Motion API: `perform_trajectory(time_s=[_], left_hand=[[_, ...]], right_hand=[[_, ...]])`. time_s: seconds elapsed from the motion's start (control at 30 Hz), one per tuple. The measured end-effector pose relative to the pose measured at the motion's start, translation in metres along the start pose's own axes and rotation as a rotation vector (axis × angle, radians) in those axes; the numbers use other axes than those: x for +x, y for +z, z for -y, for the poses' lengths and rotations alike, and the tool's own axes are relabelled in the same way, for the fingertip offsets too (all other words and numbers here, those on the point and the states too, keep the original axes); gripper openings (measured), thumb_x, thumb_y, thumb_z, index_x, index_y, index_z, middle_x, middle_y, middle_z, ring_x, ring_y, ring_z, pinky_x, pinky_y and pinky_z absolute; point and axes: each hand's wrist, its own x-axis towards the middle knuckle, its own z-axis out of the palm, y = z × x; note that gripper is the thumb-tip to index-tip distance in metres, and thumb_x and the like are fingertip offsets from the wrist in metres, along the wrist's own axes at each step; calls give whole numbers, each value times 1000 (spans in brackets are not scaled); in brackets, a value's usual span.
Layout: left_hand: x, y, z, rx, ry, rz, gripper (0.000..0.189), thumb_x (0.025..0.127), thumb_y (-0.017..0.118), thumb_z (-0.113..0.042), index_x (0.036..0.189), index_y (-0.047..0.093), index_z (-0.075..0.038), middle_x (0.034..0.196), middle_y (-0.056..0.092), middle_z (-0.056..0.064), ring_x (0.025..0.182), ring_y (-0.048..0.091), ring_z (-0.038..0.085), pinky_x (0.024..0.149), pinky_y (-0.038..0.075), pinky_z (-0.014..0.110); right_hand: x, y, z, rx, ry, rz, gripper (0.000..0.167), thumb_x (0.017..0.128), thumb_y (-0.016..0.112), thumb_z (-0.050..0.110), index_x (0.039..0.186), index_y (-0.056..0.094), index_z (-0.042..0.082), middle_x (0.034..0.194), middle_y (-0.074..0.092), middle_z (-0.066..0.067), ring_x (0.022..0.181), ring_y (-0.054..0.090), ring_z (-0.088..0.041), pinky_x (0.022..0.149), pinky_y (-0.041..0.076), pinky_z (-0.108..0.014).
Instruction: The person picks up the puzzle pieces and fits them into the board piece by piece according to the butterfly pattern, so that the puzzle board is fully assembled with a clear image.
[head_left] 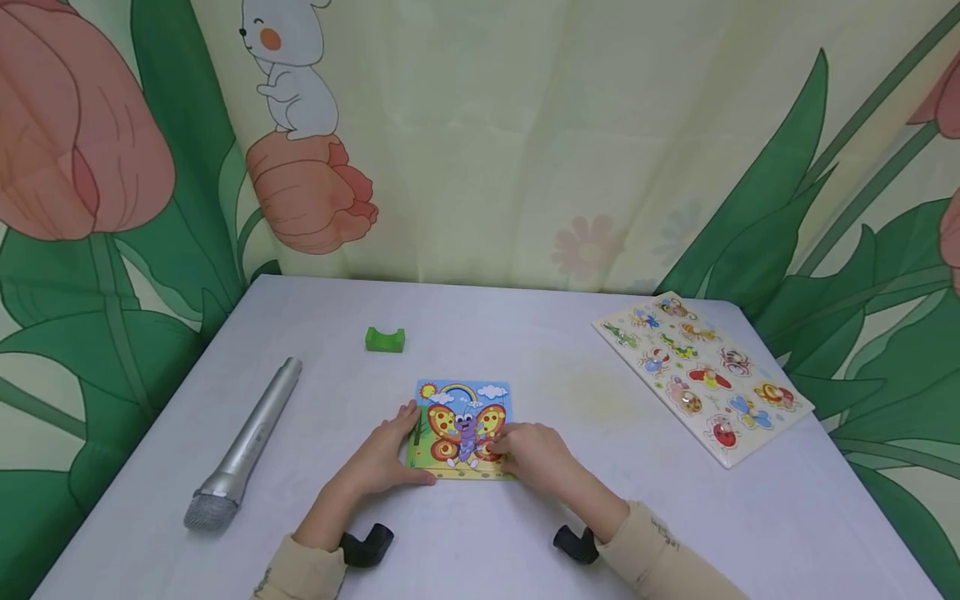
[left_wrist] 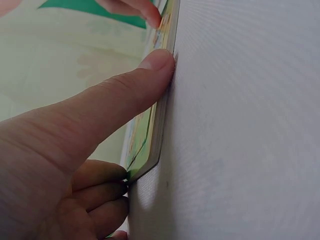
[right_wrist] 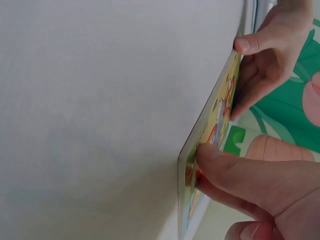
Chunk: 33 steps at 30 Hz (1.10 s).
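A square butterfly puzzle board (head_left: 467, 425) lies flat near the table's middle, a rainbow and sun printed along its top. My left hand (head_left: 381, 457) holds its lower left corner, thumb along the near edge and fingers at the left edge. In the left wrist view the thumb presses the side of the thick board (left_wrist: 156, 130). Over the butterfly's lower right wing, my right hand (head_left: 542, 458) pinches with thumb and forefinger at the picture's surface. A bit of red shows between those fingers in the right wrist view; the fingers hide most of this puzzle piece (right_wrist: 199, 176).
Behind the board stands a small green block (head_left: 385, 342) with a scooped top. A silver microphone (head_left: 247, 450) lies at the left. At the back right rests a large insect picture board (head_left: 697, 375). Black curved wrist pieces (head_left: 367, 547) show beside both sleeves.
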Motion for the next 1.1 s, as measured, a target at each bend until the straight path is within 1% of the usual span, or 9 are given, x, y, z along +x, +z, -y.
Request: perform_trajectory(time_s=[0.17,0.27,0.43,0.53,0.73,0.83,0.97,1.0,1.1], left_hand=[[0,-1,-1,-4,-4,0,100,61,84,-33,138,33,6,148,23,17,136,17,33,109,16,51],[-1,-1,-1,-6,-2,-5,100,61,84,-32,138,33,6,148,22,17,136,17,33,108,16,51],[0,0,1,-10,10,-3,100,61,84,-33,138,33,6,148,23,18,136,17,33,109,16,50],[1,0,2,-12,14,0,100,62,84,-34,138,32,6,148,22,17,136,16,32,109,15,49],[0,2,4,-12,13,5,100,62,83,-35,138,32,6,148,22,18,136,17,32,109,15,50],[-1,2,4,-3,8,4,100,62,84,-35,138,32,6,148,23,18,136,17,32,109,15,50],[0,1,4,4,11,-1,100,62,84,-35,138,32,5,148,23,17,136,17,32,109,15,49],[0,1,3,3,12,0,100,62,84,-34,138,32,5,148,22,17,136,17,32,109,15,49],[0,-2,2,-2,8,10,101,61,84,-34,139,31,4,149,20,16,136,17,33,108,18,50]], right_hand=[[-2,3,4,-99,-3,-22,23,75,75,20,97,74,15,96,67,2,84,64,-15,60,52,-29],[-2,3,2,-90,-16,-34,24,75,75,20,98,74,14,98,67,1,86,64,-16,62,53,-30],[-2,3,1,-72,-17,-18,26,75,75,18,101,73,13,102,67,-2,90,64,-18,65,54,-32],[-3,3,2,-83,-13,-18,27,76,74,18,102,72,13,102,67,-2,88,64,-18,63,53,-31],[-4,6,1,-77,-24,-30,25,76,74,18,101,73,14,97,65,3,78,63,-14,55,49,-25],[-2,6,-2,-31,-24,-9,25,76,74,19,100,73,14,97,64,2,79,62,-13,55,48,-24],[1,5,-11,84,-35,17,27,75,76,20,101,73,12,99,62,3,83,59,-11,61,48,-24],[2,4,-14,129,-39,22,27,75,75,20,101,72,11,100,62,2,85,57,-11,64,48,-24],[1,3,-22,307,-41,37,28,78,73,17,105,70,10,102,60,1,77,54,-10,63,47,-23]])
